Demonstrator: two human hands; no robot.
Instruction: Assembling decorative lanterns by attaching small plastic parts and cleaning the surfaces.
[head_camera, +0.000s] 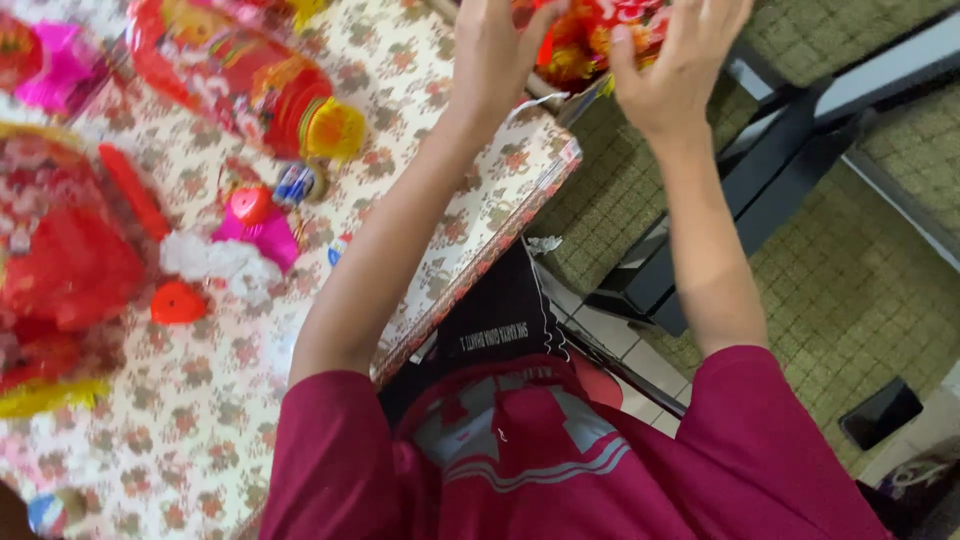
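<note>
Both my arms reach up to the top of the head view. My left hand (495, 50) and my right hand (672, 62) hold a red and orange wrapped package (590, 35) between them, at the far corner of the table. The package is cut off by the top edge, so its shape is unclear. I wear a maroon shirt (560, 460) with short sleeves.
A table with a flowered cloth (200, 400) carries a red and yellow wrapped parcel (250, 80), a pink and white decoration (245, 240), a small red cup (178, 302) and red cellophane bundles (60, 270). A dark bench (760, 190) stands on the green tiled floor to the right.
</note>
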